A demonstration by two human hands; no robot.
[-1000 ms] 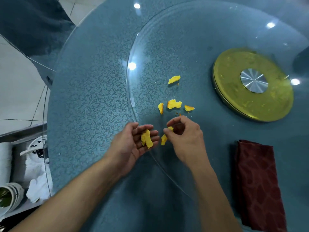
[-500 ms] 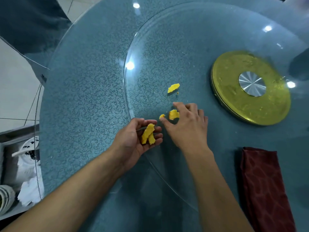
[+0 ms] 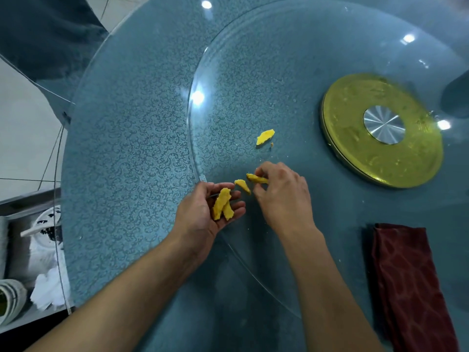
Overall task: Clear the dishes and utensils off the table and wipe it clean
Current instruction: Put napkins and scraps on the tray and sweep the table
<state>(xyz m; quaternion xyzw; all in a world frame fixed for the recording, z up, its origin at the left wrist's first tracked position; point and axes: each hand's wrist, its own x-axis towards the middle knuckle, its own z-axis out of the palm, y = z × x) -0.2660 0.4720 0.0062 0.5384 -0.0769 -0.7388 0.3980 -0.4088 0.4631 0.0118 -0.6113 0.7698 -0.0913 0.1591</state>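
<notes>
Left hand (image 3: 203,214): palm up, fingers loosely cupped, just over the edge of the glass turntable (image 3: 253,72). Two yellow peels (image 3: 222,204) lie across its fingers, carried rather than pinched.
Right hand (image 3: 281,196): back of hand to the camera, fingers curled, just beside the left hand's fingertips. Thumb and forefinger pinch one peel piece (image 3: 256,178), which sticks out toward the left hand.
Loose piece (image 3: 242,186): between the two hands, just beside the right hand's pinch and near the left fingertips. Cannot tell whether a finger touches it or whether it rests on the glass.
Far piece (image 3: 265,136): on the turntable, beyond the right hand's pinch, apart from both hands. A small crumb (image 3: 271,144) lies just beside it.
Table (image 3: 121,161): round, with a blue patterned top; the turntable sits on it.
Gold disc (image 3: 380,130): under the glass, well to the right of the right hand, with a silver hub (image 3: 383,124) at its centre.
Red cloth (image 3: 411,283): folded, on the table to the right of the right forearm, touching neither arm.
Cart (image 3: 28,250): beyond the table's edge, left of the left forearm; it holds white dishes (image 3: 12,298) and crumpled paper.
</notes>
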